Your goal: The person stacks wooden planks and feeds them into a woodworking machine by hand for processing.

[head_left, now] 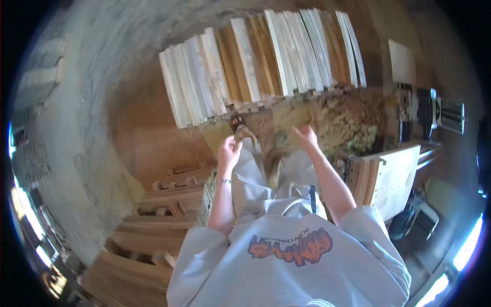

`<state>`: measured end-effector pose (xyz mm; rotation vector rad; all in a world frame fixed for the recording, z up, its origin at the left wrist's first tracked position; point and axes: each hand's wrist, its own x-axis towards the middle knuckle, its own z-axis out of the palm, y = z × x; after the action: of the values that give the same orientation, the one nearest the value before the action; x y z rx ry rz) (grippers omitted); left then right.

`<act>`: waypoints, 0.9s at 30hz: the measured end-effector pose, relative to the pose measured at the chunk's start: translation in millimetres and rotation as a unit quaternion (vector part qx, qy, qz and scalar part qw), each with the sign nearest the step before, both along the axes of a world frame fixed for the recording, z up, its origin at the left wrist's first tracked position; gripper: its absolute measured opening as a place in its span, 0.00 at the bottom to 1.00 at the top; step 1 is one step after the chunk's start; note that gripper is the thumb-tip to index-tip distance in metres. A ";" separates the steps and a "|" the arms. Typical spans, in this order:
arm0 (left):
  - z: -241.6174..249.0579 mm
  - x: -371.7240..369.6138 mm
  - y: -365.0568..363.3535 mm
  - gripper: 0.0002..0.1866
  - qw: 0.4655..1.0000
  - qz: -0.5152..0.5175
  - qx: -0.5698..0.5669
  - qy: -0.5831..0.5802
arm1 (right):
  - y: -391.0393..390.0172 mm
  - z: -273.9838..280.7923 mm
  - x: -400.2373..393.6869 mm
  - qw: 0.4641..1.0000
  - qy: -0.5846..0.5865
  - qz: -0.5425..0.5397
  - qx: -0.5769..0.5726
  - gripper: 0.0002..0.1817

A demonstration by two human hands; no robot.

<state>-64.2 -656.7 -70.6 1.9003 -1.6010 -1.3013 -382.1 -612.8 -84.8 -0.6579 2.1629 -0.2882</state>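
My left hand is raised in front of my left thigh, its fingers loosely curled together with no object visible in them. My right hand hangs over the floor to the right of my legs. Its thumb side points left, apart from the other fingers, and it holds nothing that I can see. Ahead of both hands lies a wide row of wooden boards, some pale and some brown, side by side. Neither hand touches them. My sandalled foot is close to the row's near edge.
Stacked brown timber lies on my left. Wood shavings cover the floor at front right. A pale panel leans beside more boards on the right, near a metal machine. Concrete floor extends along the left.
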 end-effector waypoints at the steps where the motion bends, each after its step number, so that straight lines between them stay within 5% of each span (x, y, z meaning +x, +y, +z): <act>1: 3.9 -12.2 -25.2 0.23 0.999 -0.036 0.021 0.014 | -22.0 4.2 4.0 0.999 0.035 0.007 -0.017 0.42; 5: -18.5 -52.0 -91.9 0.23 0.980 -0.194 0.017 -0.034 | -111.0 -15.3 1.9 0.996 0.025 -0.015 -0.089 0.43; 9: -33.0 -82.5 -149.1 0.23 0.973 -0.228 0.026 -0.036 | -176.8 -23.6 -70.5 0.971 0.224 0.042 -0.069 0.49; 15: -79.8 -166.4 -199.6 0.29 0.989 -0.146 -0.012 0.034 | -235.9 -41.1 -300.2 0.913 0.401 0.014 0.077 0.65; 18: -92.0 -224.1 -200.4 0.43 0.992 -0.116 -0.008 0.043 | -239.6 -68.9 -375.9 0.928 0.360 0.036 0.087 0.76; 20: -116.3 -247.5 -200.2 0.45 0.988 -0.126 -0.085 -0.015 | -237.7 -99.1 -400.7 0.932 0.343 0.068 0.095 0.74; 27: -93.5 -287.6 -227.7 0.41 0.960 -0.170 0.030 -0.219 | -239.3 -90.3 -395.6 0.945 0.323 0.032 0.032 0.62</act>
<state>-351.7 -884.4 -164.1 2.1271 -2.2124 -1.1039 -777.7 -852.1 -175.1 -0.8705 2.7495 0.0491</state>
